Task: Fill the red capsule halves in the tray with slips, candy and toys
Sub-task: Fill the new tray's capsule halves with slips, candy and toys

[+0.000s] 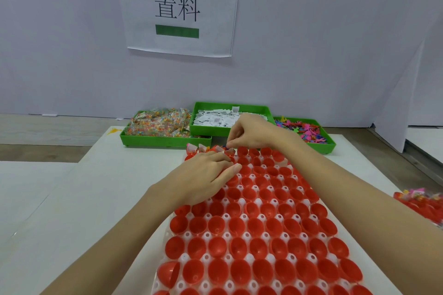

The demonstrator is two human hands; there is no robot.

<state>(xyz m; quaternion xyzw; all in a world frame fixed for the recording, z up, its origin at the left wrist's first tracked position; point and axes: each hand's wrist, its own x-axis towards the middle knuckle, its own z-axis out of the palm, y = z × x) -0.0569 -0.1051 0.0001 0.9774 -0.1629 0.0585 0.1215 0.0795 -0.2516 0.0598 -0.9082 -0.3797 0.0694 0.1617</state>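
Note:
A white tray (261,218) holds several rows of open red capsule halves (239,245), most of them empty. A few halves in the far left of the back row hold white slips (202,148). My left hand (206,176) rests palm down on the tray's far left part, fingers pointing right toward the back row. My right hand (251,134) hovers over the back row with its fingers curled, pinching something small at the fingertips just above a capsule half; the item is too small to name.
Three green bins stand at the back: wrapped candy (159,123) on the left, white slips (215,118) in the middle, coloured toys (304,129) on the right. Another tray of filled capsules (422,201) lies at the right edge. A paper sign hangs on the wall.

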